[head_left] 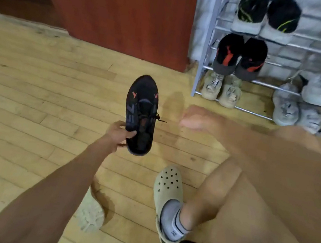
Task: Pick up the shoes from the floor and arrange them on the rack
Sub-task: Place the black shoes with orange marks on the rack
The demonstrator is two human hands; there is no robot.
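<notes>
My left hand [119,134] grips the heel of a black sneaker [141,114] with orange marks, held above the wooden floor with its toe pointing away. My right hand [199,119] hovers blurred to the right of the sneaker; it holds nothing and its fingers look loosely curled. The metal shoe rack [201,65] stands at the upper right against a white wall. It carries black-and-green sneakers [267,14] on top, black-and-red ones [241,56] below, and beige shoes [222,88] at the bottom. A pale sneaker [91,212] lies on the floor, partly hidden under my left forearm.
A red-brown wooden panel [119,12] stands left of the rack. Grey and white shoes [302,104] fill the rack's right side. My foot wears a beige clog [168,190] with a grey sock. Bare plank floor [25,92] stretches to the left.
</notes>
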